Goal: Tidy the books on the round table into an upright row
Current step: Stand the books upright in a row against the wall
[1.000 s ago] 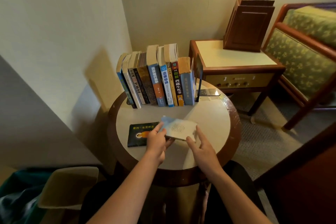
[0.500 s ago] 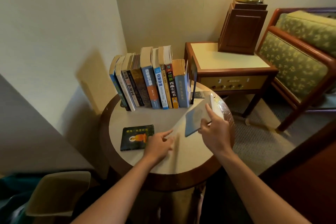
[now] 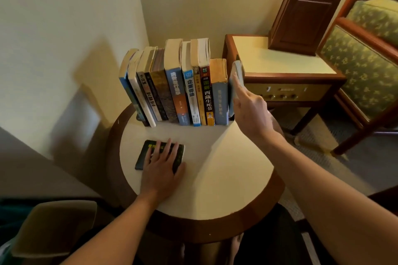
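Head view. A round surface [image 3: 215,178] sits in a corner by the wall. At its 12 o'clock edge stands a row of books [image 3: 174,88], spines facing us. The books at the left end lean a bit; the rest stand straight.

The right hand [image 3: 251,112] is at about 2 o'clock on the surface. Its grip is closed on a thin blue book [image 3: 235,84], with one finger lying flat along the cover. The thin book stands up at the right end of the row, just beside the last pale blue book [image 3: 220,101]. I cannot tell if the two touch, or if the thin book's bottom rests on the surface, because the hand hides it.

The left hand [image 3: 160,165] is at about 9 o'clock. It lies flat, fingers spread, on a small dark book [image 3: 146,154] with yellow letters. Its grip is loose, pressing down and not wrapped around it. This book lies flat, well apart from the row.

A dark bookend [image 3: 141,117] peeks out at the left foot of the row.

Close by at 2 o'clock stands a side table [image 3: 280,58] with knobs on its front and a wooden box [image 3: 305,17] on top. It is just beside the thin book. A green chair [image 3: 366,54] is at 3 o'clock. A tan cushion [image 3: 53,226] sits at 7 o'clock, low and near.
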{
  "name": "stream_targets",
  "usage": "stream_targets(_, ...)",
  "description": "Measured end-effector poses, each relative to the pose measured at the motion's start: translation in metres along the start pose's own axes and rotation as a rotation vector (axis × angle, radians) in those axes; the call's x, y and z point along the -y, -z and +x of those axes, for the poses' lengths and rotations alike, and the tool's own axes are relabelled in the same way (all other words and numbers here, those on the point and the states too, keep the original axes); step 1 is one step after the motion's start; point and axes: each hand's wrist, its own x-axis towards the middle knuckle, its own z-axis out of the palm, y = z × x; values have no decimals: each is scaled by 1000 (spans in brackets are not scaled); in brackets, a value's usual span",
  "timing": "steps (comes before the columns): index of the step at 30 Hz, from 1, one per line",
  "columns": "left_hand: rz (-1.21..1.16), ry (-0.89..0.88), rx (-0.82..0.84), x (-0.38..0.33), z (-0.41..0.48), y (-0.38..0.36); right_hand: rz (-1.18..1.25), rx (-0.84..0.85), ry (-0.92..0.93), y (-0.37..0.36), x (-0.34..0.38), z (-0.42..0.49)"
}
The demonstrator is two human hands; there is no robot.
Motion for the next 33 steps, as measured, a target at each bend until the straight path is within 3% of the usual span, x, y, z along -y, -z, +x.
stream_targets(7,12,-9,26,0,6,1,71,233,-271,-42,-27,25)
stream_targets(13,15,-10,6,-2,6,2,54,348,-337,-52,-38,34)
stream_targets(22,-50,-101,21,-3,5,6,137,253,-479,-76,-50,8)
stream_targets(24,-56,-47,-29,-4,4,6,201,93,-553,-83,-32,-17)
stream_targets(26,-66,133,-120,-3,4,4,228,10,-557,-95,-2,-54)
stream_targets(29,-163,440,-168,1,6,3,212,177,-532,-121,38,-102)
stream_targets(31,-232,446,-178,1,7,2,136,319,-442,-134,51,-118)
stream_targets(33,-259,402,-196,1,8,0,174,356,-387,-138,58,-120)
